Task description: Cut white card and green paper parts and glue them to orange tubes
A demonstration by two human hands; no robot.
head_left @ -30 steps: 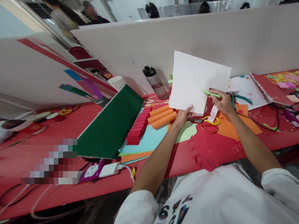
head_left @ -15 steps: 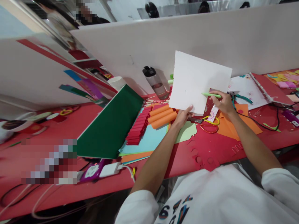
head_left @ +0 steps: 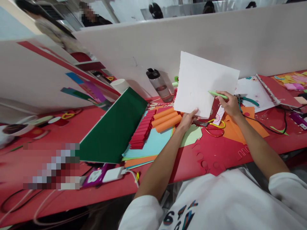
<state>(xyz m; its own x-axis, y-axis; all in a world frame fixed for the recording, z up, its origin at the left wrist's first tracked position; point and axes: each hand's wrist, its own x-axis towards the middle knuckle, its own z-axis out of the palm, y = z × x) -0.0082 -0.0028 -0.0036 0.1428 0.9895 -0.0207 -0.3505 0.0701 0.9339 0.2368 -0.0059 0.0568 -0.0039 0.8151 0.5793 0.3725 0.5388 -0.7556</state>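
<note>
My left hand grips the lower edge of a white sheet of paper or board, its thumb on the front face. The sheet is held up, tilted, above the table. In my right hand is a light green pen, its tip at the right part of the sheet; whether it touches cannot be made out. Below the sheet lie scissors with red and yellow handles, next to a white strip with a pink pattern. Orange paper rolls and folded red paper strips are left of my left hand.
A green board leans at left. Behind stands a water bottle against the white partition. Teal-handled pliers, orange paper and cut red paper lie on the red table. Other people are beyond the partition.
The pen tip has shifted slightly up and right on the sheet, and my right hand has moved a little with it. The sheet has barely moved.
</note>
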